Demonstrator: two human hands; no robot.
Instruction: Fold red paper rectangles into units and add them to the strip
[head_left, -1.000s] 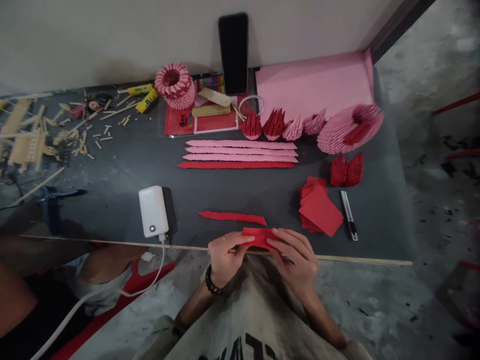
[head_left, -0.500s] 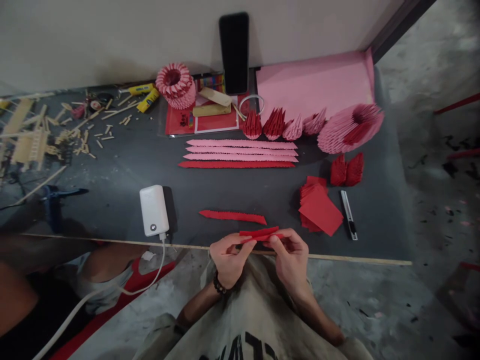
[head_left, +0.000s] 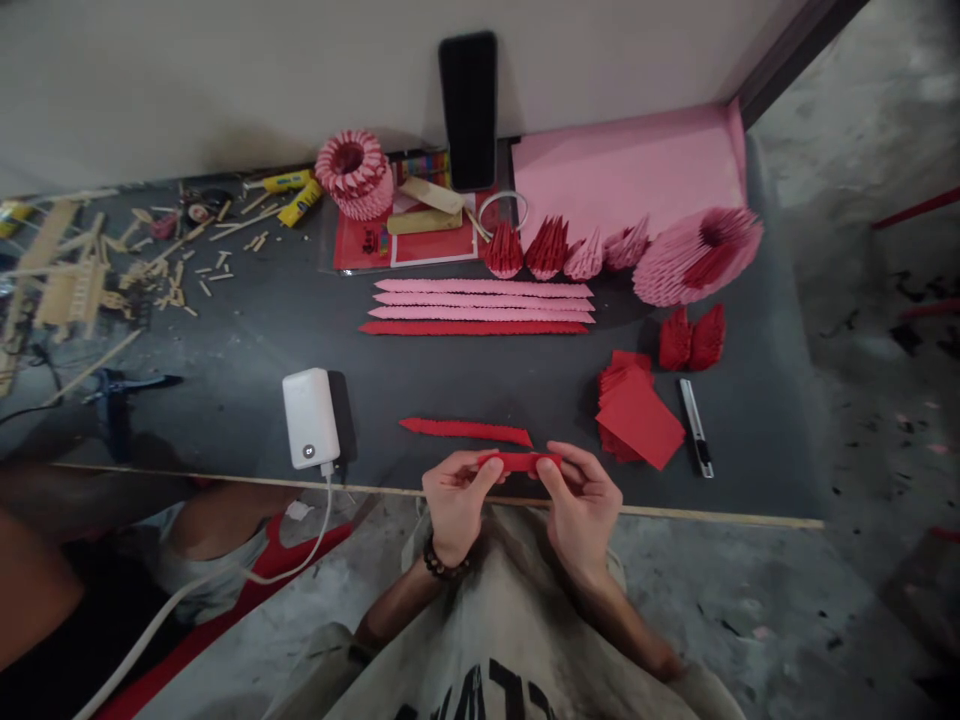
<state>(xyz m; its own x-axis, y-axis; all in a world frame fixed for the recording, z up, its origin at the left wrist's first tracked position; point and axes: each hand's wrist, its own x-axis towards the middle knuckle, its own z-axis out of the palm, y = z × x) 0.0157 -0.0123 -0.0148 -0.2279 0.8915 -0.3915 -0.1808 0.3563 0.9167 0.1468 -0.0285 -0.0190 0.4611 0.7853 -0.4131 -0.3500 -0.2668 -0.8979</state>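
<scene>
pinching narrow red paper strip [head_left: 519, 462] | left hand [head_left: 454, 503], right hand [head_left: 585, 508]: grip on ends

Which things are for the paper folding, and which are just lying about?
Likely for the folding:
held paper
red sheets
short red strip
long strips
maybe the cutter

Probably just lying about:
phone
power bank
wood bits

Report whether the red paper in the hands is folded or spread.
Folded: the red paper shows as a narrow strip, pinched by the left hand and right hand, much slimmer than the red sheets piled nearby.
</scene>
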